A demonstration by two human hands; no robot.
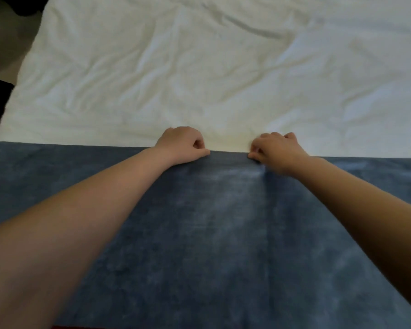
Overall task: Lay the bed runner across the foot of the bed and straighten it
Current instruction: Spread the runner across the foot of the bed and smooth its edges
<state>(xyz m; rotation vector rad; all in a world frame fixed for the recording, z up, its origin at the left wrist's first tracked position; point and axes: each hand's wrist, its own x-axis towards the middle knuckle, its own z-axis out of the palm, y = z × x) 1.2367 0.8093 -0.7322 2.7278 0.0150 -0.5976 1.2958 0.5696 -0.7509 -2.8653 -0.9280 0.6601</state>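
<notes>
In the head view, the blue bed runner (199,233) is seen spread flat across the near end of the bed, its far edge lying in a nearly straight line against the white bedding (199,67). That edge is pinched by the left hand (180,144) between thumb and curled fingers, and just beside it by the right hand (278,150) in the same way, the two hands near each other at the middle. A slight crease (263,181) is seen below the right hand. The cloth is judged soft, light and limp; it is probably best taken at the hem and drawn outward toward the sides.
</notes>
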